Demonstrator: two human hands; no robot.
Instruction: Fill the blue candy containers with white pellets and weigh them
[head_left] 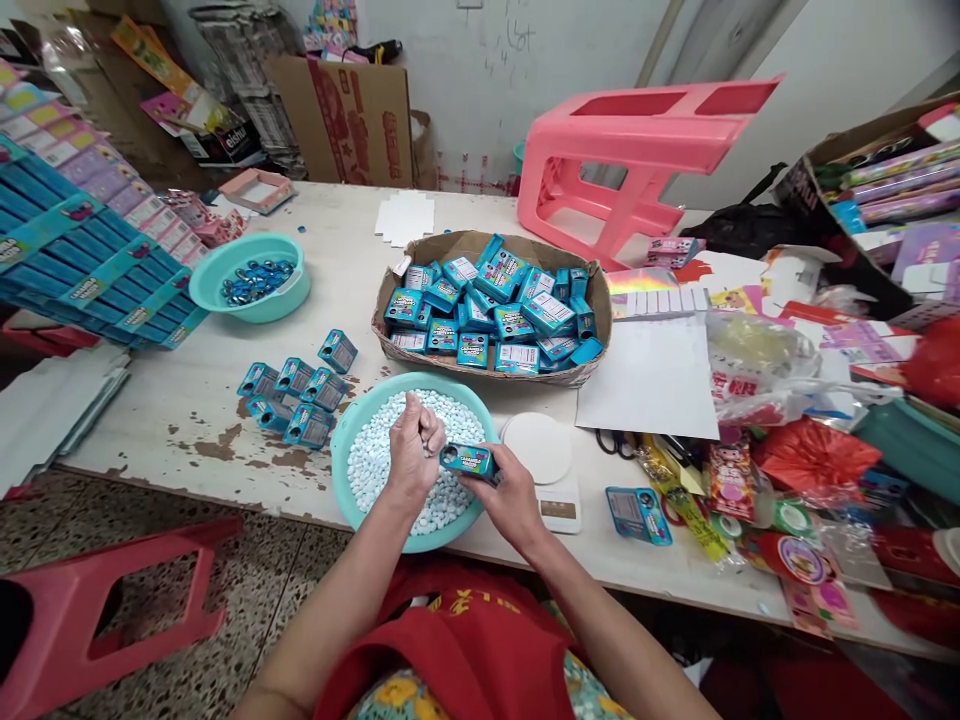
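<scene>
My right hand (511, 492) grips a small blue candy box (466, 459) by its right end, tilted over a turquoise bowl (341, 470). The box's printed face shows, with a dark round window at its left end. My left hand (414, 445) is closed in a fist right beside that end, thumb up; what lies inside the fist is hidden. Small white candies (382, 450) fill the bowl beneath both hands. A white kitchen scale (559, 505) with a round plate stands just right of the bowl.
Several blue boxes (304, 385) stand left of the bowl. Behind it, a cardboard tray (480, 368) holds many more. A second turquoise bowl (289, 300) contains shiny blue pieces. One flat blue box (637, 515) lies right of the scale. A pink stool (570, 130) rests on the table.
</scene>
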